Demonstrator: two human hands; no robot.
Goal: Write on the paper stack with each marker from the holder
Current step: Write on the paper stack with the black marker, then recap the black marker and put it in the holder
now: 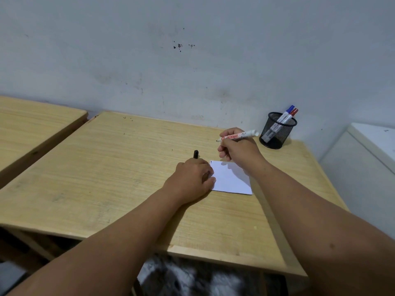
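A small white paper stack (232,178) lies on the wooden table (106,167), with a tiny dark mark at its top left corner. My right hand (237,148) holds an uncapped white marker (238,136) above the far edge of the paper, tip pointing left. Its black cap (195,154) sticks out of my left hand (192,180), which rests closed on the table at the paper's left edge. A black mesh holder (276,131) at the back right holds a blue-capped marker (286,113) and a red-capped marker (291,115).
A second wooden table (32,124) stands to the left with a narrow gap between. A white cabinet or appliance (367,157) is on the right. The stained wall runs right behind the table.
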